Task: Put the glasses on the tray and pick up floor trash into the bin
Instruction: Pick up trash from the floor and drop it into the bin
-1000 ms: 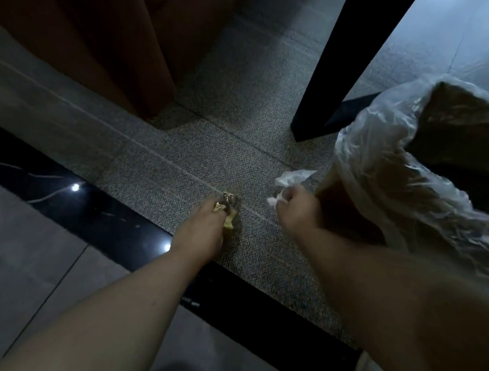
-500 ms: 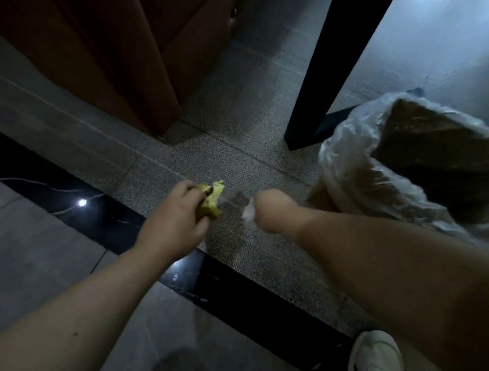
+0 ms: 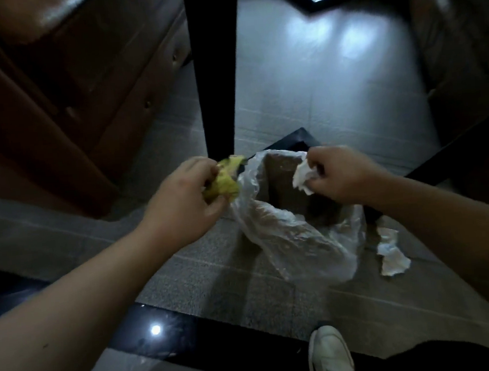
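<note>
My left hand is closed around a crumpled yellow wrapper, held at the left rim of the bin. My right hand pinches a crumpled white tissue over the bin's opening. The bin is a brown box lined with a loose clear plastic bag, standing on the grey carpet just in front of me. Another crumpled white tissue lies on the floor to the right of the bin. No glasses or tray are in view.
A black table leg stands right behind the bin. A brown leather sofa fills the left side, another dark seat the far right. A glossy black floor strip runs in front of my white shoe.
Both hands lifted off the carpet with their trash and moved right and forward to the bin's opening. My view swung right, bringing the bin to the centre and a second tissue into sight.
</note>
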`<state>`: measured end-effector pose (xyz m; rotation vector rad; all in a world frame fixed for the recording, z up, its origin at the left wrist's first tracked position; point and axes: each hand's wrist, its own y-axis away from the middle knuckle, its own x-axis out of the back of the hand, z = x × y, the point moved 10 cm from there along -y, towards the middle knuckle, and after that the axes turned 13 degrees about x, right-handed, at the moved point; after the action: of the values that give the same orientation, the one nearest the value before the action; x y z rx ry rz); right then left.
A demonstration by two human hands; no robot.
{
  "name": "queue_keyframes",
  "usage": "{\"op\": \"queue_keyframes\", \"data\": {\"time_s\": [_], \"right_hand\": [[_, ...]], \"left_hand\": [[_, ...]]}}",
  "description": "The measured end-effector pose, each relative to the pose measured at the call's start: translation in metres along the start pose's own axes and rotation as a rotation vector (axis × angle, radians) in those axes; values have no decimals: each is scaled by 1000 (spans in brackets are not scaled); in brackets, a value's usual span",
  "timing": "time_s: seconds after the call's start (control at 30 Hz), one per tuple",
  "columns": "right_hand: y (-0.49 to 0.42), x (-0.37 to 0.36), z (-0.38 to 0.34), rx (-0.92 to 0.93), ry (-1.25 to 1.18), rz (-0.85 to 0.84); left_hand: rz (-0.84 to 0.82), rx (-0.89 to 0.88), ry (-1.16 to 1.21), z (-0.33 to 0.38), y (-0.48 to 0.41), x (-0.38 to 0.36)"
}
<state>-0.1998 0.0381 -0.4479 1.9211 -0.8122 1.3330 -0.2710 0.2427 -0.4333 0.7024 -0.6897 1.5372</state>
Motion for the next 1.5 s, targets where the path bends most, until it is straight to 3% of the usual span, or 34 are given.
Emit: {"op": "queue_keyframes", "data": {"time_s": [0.1,0.23,0.43,0.63,0.83,1.0,1.27,1.5], "right_hand": [[9,-30,35,-96,-3,-66],[12,-49,49,-67,-16,-60],[48,-32,68,-108,-89,70],[109,-25,72,-203,-130,113],[191,-5,61,-325,-111,141],[250,-17,123,-473,-112,83],[279,-147,250,-672,-423,125],[261,-230,330,-660,-378,22]], "left_hand": [[-79,-76,-35,39,-18,-40],[-135,-84,-99,65,-36,-82],[-298,-88,-259,55,-38,-135],[-331,-138,-278,64,-18,-132],[-337,-360,-278,147,17,-125],[-355,-446,-273,191,40,-149],[-542,-365,-313,219,59,-292],[-611,-161,-365,197,40,-403]]}}
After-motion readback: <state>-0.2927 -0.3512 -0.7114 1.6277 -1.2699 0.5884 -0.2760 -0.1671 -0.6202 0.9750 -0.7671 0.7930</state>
